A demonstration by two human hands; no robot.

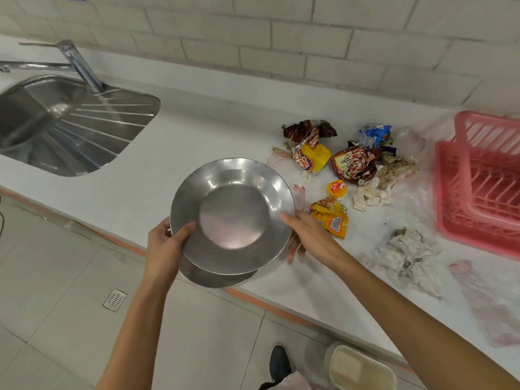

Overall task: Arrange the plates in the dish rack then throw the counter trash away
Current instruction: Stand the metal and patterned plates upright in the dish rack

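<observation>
Barely started: two stacked steel plates (232, 215) are in the air over the bench (197, 130) edge, none yet in the pink dish rack (478, 190) at far right. My left grip (164, 246) clamps the stack's near rim, thumb on top, fingers underneath. My right grip (306, 235) pinches the top plate's opposite rim. Wrapper and tissue trash (346, 167) lies on the bench between plates and rack, not cleared.
</observation>
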